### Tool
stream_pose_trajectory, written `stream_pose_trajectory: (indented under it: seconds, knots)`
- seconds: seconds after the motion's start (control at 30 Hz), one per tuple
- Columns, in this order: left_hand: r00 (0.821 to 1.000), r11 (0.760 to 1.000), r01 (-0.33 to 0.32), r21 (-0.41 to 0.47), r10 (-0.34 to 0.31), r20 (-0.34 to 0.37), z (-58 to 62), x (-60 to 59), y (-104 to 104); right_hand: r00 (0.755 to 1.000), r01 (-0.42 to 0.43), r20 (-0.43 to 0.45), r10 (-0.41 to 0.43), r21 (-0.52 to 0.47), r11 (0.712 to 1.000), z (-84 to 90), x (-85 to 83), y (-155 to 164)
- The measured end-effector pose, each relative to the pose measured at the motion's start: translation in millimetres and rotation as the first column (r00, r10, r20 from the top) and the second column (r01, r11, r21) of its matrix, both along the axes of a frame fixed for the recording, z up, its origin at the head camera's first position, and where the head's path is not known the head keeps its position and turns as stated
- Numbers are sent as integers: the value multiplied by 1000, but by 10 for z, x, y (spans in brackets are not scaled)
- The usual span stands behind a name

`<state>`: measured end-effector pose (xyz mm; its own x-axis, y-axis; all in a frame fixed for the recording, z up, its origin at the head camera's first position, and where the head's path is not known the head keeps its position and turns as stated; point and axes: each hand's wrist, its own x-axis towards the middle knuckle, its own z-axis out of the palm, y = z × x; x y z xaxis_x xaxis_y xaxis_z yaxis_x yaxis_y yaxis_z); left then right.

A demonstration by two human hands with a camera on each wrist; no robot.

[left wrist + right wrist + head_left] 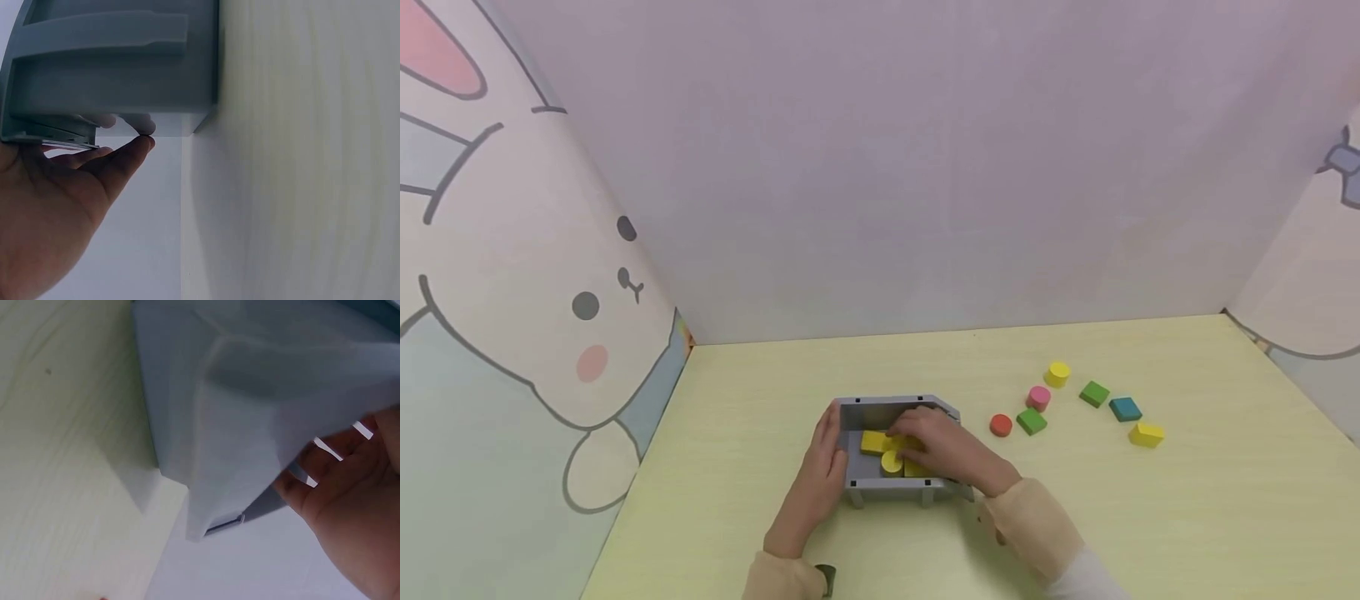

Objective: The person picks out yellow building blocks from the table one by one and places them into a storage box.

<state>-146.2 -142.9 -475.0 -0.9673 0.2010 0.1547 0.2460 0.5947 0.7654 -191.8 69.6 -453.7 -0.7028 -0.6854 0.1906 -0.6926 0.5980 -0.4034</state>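
Two hands work at one grey box (891, 450) that stands mid-table on the pale yellow table (760, 392), near the front edge. The left hand (822, 467) lies along the box's left wall with fingers fairly straight, bracing it rather than gripping it. The right hand (943, 448) reaches inside from the right, over the yellow blocks (880, 443) lying in the box.

The box could slide or tip if the right hand pushes down or sideways harder than the left one braces. A yellow round piece (892, 462) near the front wall could jam against its neighbours if it is pressed askew.

Seven loose blocks (1078, 404) lie well apart to the right, out of harm's way.

Much is hidden: the right fingertips disappear behind the hand, so I cannot tell whether they pinch a block or merely press. Both wrist views show little but grey wall and a palm.
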Motion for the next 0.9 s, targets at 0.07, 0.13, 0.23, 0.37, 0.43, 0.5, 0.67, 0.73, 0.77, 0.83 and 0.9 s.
stream_pose_trajectory:
  seconds: [0.07, 0.13, 0.23, 0.37, 0.43, 0.5, 0.67, 0.73, 0.77, 0.83, 0.9]
  knots:
    - [1000, 1000, 1, 0, -1, 2, 5, 2, 0, 1000, 8, -15, -8, -8, 1000, 17, 6, 22]
    - [1000, 1000, 2, 2, -2, 5, 11, 5, 0, 1000, 10, -27, -11, -16, 1000, 36, 12, 41]
    - [1000, 1000, 3, 4, -3, 9, 16, 8, 0, 999, 16, -41, -17, -21, 1000, 66, 22, 65]
    - [1000, 1000, 1, 4, -1, 8, 15, 8, 2, 998, 20, -54, -22, -30, 999, 86, 30, 102]
    - [1000, 1000, -1, -2, 1, 6, 5, 3, 3, 998, 23, -60, -24, -33, 999, 90, 35, 124]
    - [1000, 1000, -3, -6, 3, 6, -1, 2, 4, 997, 23, -69, -25, -34, 999, 95, 40, 146]
    - [1000, 1000, -4, -16, 4, 7, -2, 1, 4, 995, 26, -97, -31, -49, 998, 103, 57, 220]
    - [1000, 1000, -4, -16, 4, 9, 1, 3, 4, 994, 38, -102, -43, -53, 998, 109, 62, 251]
    - [1000, 1000, -4, -16, 4, 8, -2, 3, 3, 994, 45, -102, -51, -56, 997, 112, 65, 266]
    - [1000, 1000, -5, -14, 5, 10, -2, 4, 3, 992, 57, -106, -62, -55, 997, 116, 68, 293]
    - [1000, 1000, -7, -10, 7, 10, -1, 7, 2, 991, 58, -115, -65, -61, 996, 115, 71, 318]
